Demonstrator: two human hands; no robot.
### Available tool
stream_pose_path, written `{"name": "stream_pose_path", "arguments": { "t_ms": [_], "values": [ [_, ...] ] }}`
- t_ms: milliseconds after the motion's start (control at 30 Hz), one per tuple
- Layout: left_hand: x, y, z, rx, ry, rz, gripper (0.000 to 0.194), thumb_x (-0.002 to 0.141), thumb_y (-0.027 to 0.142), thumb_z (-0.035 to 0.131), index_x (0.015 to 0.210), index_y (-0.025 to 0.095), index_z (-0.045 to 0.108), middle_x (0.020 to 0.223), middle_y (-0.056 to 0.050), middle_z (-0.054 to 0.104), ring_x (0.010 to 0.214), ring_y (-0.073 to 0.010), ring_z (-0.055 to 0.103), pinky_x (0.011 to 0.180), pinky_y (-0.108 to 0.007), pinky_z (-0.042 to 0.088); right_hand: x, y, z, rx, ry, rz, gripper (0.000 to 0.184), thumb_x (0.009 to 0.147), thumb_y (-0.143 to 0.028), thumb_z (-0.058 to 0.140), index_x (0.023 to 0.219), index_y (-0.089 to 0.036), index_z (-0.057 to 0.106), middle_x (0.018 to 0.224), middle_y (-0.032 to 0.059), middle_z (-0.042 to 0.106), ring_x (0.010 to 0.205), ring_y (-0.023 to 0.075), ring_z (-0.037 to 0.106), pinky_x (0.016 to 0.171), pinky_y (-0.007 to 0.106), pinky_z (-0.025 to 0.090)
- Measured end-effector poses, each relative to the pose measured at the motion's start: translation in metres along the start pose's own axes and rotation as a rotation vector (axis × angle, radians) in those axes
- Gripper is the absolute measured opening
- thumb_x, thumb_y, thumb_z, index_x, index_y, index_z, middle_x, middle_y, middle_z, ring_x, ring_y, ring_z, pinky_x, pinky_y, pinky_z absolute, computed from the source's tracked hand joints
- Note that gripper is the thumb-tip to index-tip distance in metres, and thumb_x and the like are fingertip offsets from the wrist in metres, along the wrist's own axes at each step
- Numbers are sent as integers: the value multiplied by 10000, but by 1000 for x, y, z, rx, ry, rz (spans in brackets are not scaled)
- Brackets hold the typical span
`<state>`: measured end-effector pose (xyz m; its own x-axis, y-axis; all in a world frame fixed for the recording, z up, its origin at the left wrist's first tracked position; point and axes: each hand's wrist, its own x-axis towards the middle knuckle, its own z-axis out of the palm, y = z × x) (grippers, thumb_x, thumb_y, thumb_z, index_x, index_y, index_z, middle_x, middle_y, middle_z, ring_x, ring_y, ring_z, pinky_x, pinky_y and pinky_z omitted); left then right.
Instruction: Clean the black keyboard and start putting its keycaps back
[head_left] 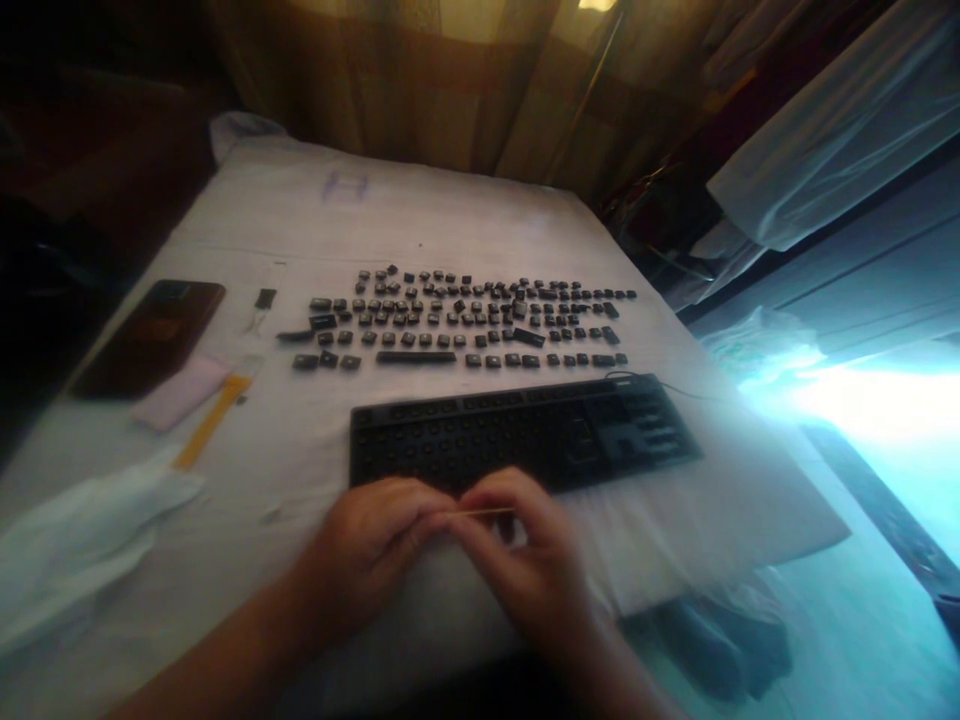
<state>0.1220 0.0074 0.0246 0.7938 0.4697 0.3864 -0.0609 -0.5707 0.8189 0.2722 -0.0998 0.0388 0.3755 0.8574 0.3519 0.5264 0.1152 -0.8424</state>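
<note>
Left hand [382, 530] and right hand [529, 545], fingertips pinched nearly closed, hold a thin stick [484, 512] at the near edge of the keyboard [480, 435], loose keys [416, 357] beyond; light, even pressure should avoid bending or snapping it.

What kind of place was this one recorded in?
Probably a room in a home, perhaps a bedroom: a patterned curtain hangs behind, pale fabric hangs at the right, and the keyboard lies on a cloth-covered surface, not a workbench.
</note>
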Motion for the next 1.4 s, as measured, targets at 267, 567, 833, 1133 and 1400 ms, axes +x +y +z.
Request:
{"name": "stream_pose_path", "arguments": {
  "t_ms": [267, 567, 833, 1133, 1400],
  "values": [
    [2, 6, -10, -319, -132, -312, 193, 965, 276, 601, 1042, 260, 778, 943, -7, 796, 841, -147, 745, 747, -219, 578, 4, 6, -3, -94, 13, -55, 210, 861, -364, 762, 864, -190, 645, 724, -18, 636, 585, 109, 570, 505, 212, 450],
    [4, 7, -15, -253, -148, -411, 190, 906, 326, 632, 823, 214, 761, 748, 6, 744, 677, -128, 676, 649, -209, 521, 5, 1, -8, 123, -98, -115, 180, 917, -180, 675, 1090, -225, 698, 817, -4, 645, 673, 101, 600, 546, 181, 483],
    [1, 2, -11, -192, -112, -349, 96, 872, 244, 687, 791, 215, 730, 682, 44, 695, 612, -94, 629, 579, -172, 472, 7, -3, -15, 26, -130, -204, 125, 878, -73, 625, 890, -173, 699, 792, 24, 639, 691, 116, 624, 585, 200, 508],
    [-1, 4, -6, 78, -123, -21, 186, 981, 193, 514, 832, 192, 626, 743, 1, 648, 695, -123, 624, 614, -210, 466, 5, -3, -15, -1, -147, -159, 123, 847, -83, 615, 825, -185, 681, 753, 10, 637, 667, 120, 632, 591, 210, 523],
    [-4, 3, -1, 160, -89, 84, 243, 1019, 210, 416, 809, 207, 539, 687, 14, 584, 633, -125, 559, 557, -217, 417, -12, 2, -8, 108, -102, -86, 145, 896, -116, 612, 866, -203, 724, 739, 16, 728, 659, 135, 684, 606, 223, 558]
  ]
}}
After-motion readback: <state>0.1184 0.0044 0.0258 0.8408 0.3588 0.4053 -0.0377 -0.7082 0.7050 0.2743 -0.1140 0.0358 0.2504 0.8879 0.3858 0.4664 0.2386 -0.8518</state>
